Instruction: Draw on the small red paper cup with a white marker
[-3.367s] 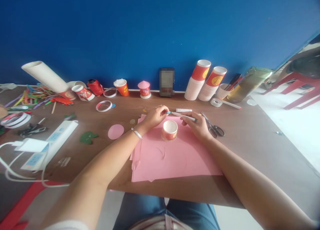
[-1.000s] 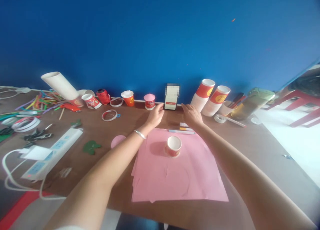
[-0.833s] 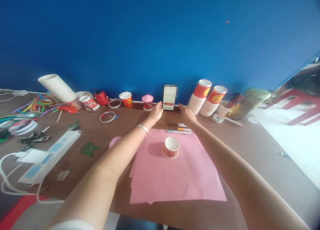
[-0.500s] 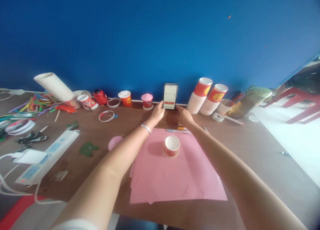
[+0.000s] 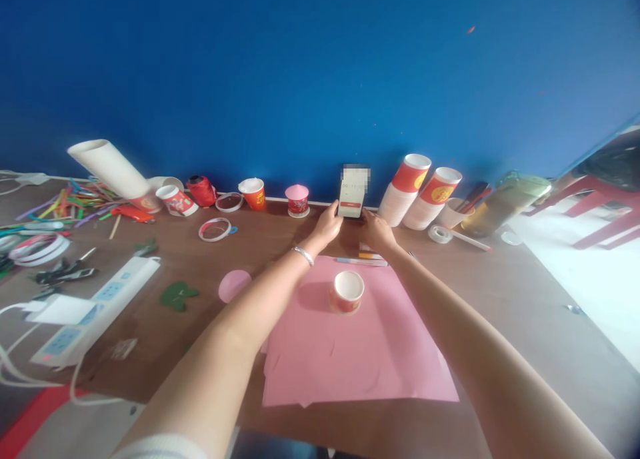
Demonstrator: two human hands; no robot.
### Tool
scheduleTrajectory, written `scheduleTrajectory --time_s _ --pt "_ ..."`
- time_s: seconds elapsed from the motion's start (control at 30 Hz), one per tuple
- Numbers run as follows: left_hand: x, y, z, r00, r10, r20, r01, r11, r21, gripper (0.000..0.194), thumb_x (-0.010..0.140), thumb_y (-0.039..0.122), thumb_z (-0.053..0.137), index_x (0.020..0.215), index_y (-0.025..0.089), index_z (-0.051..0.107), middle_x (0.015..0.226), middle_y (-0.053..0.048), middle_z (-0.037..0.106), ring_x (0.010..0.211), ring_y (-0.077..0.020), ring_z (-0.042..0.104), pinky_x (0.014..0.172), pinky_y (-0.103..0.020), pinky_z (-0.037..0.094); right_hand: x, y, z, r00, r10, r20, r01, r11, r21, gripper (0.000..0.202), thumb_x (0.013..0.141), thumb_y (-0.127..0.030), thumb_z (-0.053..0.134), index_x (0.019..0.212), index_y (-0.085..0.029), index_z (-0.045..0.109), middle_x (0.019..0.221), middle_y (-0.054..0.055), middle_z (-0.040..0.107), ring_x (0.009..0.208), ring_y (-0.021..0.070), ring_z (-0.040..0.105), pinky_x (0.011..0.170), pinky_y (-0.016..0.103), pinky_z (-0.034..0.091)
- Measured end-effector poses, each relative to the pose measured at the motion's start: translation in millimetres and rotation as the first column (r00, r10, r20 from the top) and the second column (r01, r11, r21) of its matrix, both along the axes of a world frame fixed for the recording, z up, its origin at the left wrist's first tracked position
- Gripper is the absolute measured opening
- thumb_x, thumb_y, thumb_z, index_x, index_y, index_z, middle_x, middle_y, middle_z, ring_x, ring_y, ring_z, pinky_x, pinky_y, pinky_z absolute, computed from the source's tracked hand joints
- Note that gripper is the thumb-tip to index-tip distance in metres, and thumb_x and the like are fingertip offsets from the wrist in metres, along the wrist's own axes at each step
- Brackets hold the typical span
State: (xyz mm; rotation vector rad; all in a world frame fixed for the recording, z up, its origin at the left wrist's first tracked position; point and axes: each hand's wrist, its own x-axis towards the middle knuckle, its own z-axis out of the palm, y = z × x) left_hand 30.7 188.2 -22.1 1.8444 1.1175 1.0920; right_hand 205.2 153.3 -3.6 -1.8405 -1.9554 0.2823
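Note:
A phone (image 5: pixel 352 194) with a lit screen stands near the blue wall at the back of the table. My left hand (image 5: pixel 329 224) is closed on its lower left edge. My right hand (image 5: pixel 379 232) is beside its lower right side, fingers bent; whether they touch the phone is hard to make out. Nearer me, a short red-and-white paper cup (image 5: pixel 349 291) sits on pink paper sheets (image 5: pixel 360 352). A pen (image 5: pixel 362 262) lies across the top of the sheets, just below my right hand.
Tall stacks of paper cups (image 5: pixel 404 191) lean at the right, near a tape roll (image 5: pixel 440 234) and a bottle (image 5: pixel 510 202). A pink-topped cup (image 5: pixel 298 201) is left of the phone. A power strip (image 5: pixel 100 312), cables and coloured strips (image 5: pixel 75 202) occupy the left.
The phone has shifted slightly right and now leans a little, with both hands moved right alongside it. The whole view has also shifted slightly.

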Motion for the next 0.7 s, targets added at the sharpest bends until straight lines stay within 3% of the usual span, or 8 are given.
scheduleTrajectory --time_s 0.17,0.3,0.4,0.5,0.6,0.7 --pt "-9.3 -15.2 12.8 0.998 0.045 0.035 -0.037 0.975 -0.218 0.071 0.094 0.022 0.05 0.162 0.016 0.032 0.169 -0.014 0.034 0.157 -0.0316 0.034 0.13 -0.049 0.03 6.3 -9.9 4.5 1.0 0.008 -0.021 -0.007 0.999 0.043 0.053 0.094 -0.008 0.049 0.147 -0.011 0.051 0.139 0.021 0.064 0.127 0.0334 0.061 0.108 0.049 0.052" --pt "-32.5 -43.9 27.7 0.998 0.012 0.068 0.006 0.964 -0.264 0.069 0.094 0.016 0.046 0.161 0.009 0.032 0.169 -0.019 0.032 0.157 -0.0293 0.035 0.131 -0.047 0.029 12.4 -37.1 9.4 0.994 0.072 -0.08 -0.062 0.992 0.114 0.06 0.089 -0.007 0.044 0.149 -0.014 0.05 0.143 0.018 0.062 0.134 0.0335 0.057 0.114 0.052 0.048" --pt "-54.8 -76.4 36.6 0.994 -0.042 0.096 0.067 0.961 -0.269 0.062 0.093 0.014 0.046 0.155 0.015 0.043 0.164 -0.014 0.044 0.152 -0.0262 0.045 0.128 -0.046 0.036 14.8 -68.3 9.6 0.973 0.182 -0.142 -0.162 0.977 0.14 0.058 0.089 -0.009 0.043 0.144 -0.019 0.055 0.139 0.013 0.065 0.13 0.0295 0.061 0.114 0.05 0.05" --pt "-80.2 -113.7 40.8 0.99 -0.126 0.063 0.137 0.966 -0.218 0.052 0.092 0.018 0.053 0.145 0.019 0.055 0.151 -0.013 0.059 0.144 -0.0277 0.054 0.123 -0.051 0.043 18.2 -102.0 7.3 0.929 0.307 -0.207 -0.288 0.951 0.114 0.057 0.084 -0.007 0.043 0.136 -0.023 0.062 0.124 0.008 0.073 0.116 0.0244 0.07 0.103 0.044 0.059" --pt "-106.6 -146.5 43.1 0.986 -0.144 -0.081 0.136 0.986 -0.092 0.049 0.088 0.017 0.058 0.137 0.021 0.06 0.148 -0.011 0.059 0.139 -0.0259 0.057 0.122 -0.049 0.046 25.5 -131.2 5.0 0.865 0.425 -0.267 -0.419 0.904 0.082 0.071 0.078 -0.006 0.046 0.146 -0.027 0.053 0.129 0.006 0.071 0.116 0.0211 0.071 0.096 0.039 0.064" --pt "-125.4 -168.3 47.3 0.975 -0.147 -0.166 0.141 0.989 -0.048 0.048 0.088 0.019 0.06 0.136 0.022 0.061 0.145 -0.01 0.059 0.136 -0.0246 0.058 0.12 -0.046 0.049 32.0 -151.4 4.2 0.742 0.565 -0.361 -0.597 0.802 0.026 0.082 0.079 -0.012 0.056 0.157 -0.03 0.039 0.149 0.008 0.059 0.136 0.0261 0.06 0.11 0.048 0.057"
